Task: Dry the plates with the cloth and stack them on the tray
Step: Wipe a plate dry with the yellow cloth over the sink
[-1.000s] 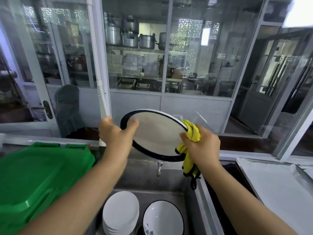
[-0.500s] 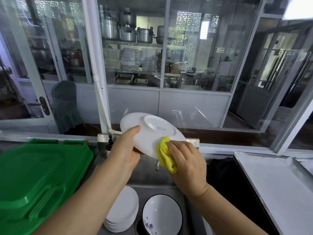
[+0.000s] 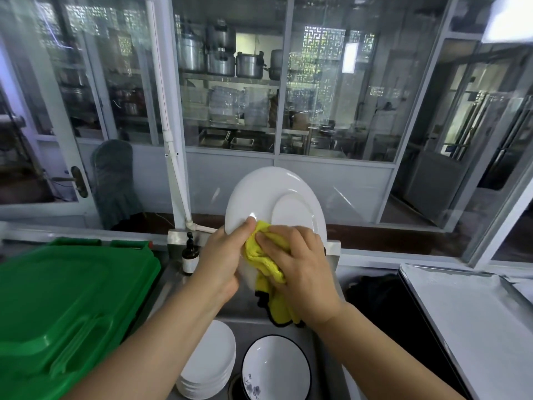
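A steel sink (image 3: 253, 310) lies below the fingers, holding a stack of white plates (image 3: 209, 362) and, just right of it, a dark-rimmed bowl (image 3: 275, 368). Left of the fingers sit a brown pump bottle (image 3: 190, 255) and a green plastic lid (image 3: 66, 307); far right, a metal tray (image 3: 473, 316).

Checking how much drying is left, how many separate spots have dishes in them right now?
3: one white plate held up in the hands, a stack of white plates in the sink, and a black-rimmed bowl beside it. The stack's count is unclear.
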